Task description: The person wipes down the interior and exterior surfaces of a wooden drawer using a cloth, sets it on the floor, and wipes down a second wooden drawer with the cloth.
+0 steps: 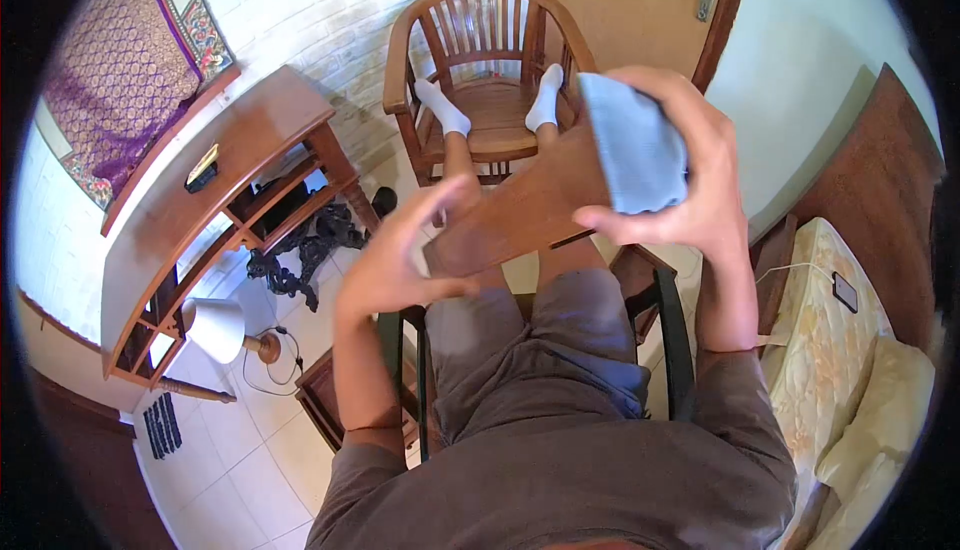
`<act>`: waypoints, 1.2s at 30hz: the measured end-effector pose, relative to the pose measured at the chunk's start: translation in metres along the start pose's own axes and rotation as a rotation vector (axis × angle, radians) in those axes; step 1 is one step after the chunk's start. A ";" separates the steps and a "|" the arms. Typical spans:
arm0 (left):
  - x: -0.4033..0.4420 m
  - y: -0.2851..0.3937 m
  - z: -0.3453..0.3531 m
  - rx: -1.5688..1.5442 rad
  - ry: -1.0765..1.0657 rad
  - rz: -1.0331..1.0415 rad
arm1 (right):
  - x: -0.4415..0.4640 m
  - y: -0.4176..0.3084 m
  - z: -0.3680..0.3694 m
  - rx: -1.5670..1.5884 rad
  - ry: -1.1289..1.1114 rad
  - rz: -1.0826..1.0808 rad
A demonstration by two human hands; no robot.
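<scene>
A long brown wooden piece [530,200], box-like in shape, is held up above my lap, slanting up to the right. A blue-grey cloth [635,145] covers its right end. My right hand [700,155] wraps round the cloth from the right, pressing it on the wood, thumb below and fingers above. At the lower left end of the wood is my left hand [400,255], thumb and fingers curved round that end. Motion blurs this hand a little, and its exact contact with the wood is hard to see.
Ahead stands a wooden armchair [485,55] with my socked feet on its seat. To the left are a curved wooden desk [200,210] and a white-shaded lamp [215,330] on the tiled floor. On the right, a phone [845,291] lies on a mattress [815,350].
</scene>
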State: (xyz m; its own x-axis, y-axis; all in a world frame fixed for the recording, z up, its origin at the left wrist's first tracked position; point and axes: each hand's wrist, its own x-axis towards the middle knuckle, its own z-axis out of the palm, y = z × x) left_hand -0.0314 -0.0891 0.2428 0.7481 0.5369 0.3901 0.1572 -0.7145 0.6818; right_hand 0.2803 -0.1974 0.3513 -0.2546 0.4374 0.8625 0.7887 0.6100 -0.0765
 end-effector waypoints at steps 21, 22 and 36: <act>0.010 -0.020 0.015 0.038 0.224 0.019 | -0.028 -0.034 0.134 -0.290 -0.217 -0.143; 0.009 -0.018 0.014 0.036 0.228 -0.001 | -0.034 -0.030 0.141 -0.297 -0.180 -0.187; 0.014 -0.015 0.008 0.032 0.170 0.005 | -0.060 -0.011 0.151 -0.318 0.045 -0.265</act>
State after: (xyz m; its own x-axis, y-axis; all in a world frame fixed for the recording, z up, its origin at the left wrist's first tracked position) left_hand -0.0183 -0.0748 0.2335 0.6297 0.5996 0.4939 0.1763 -0.7295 0.6609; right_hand 0.2025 -0.1300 0.2245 -0.4524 0.2590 0.8534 0.8347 0.4601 0.3028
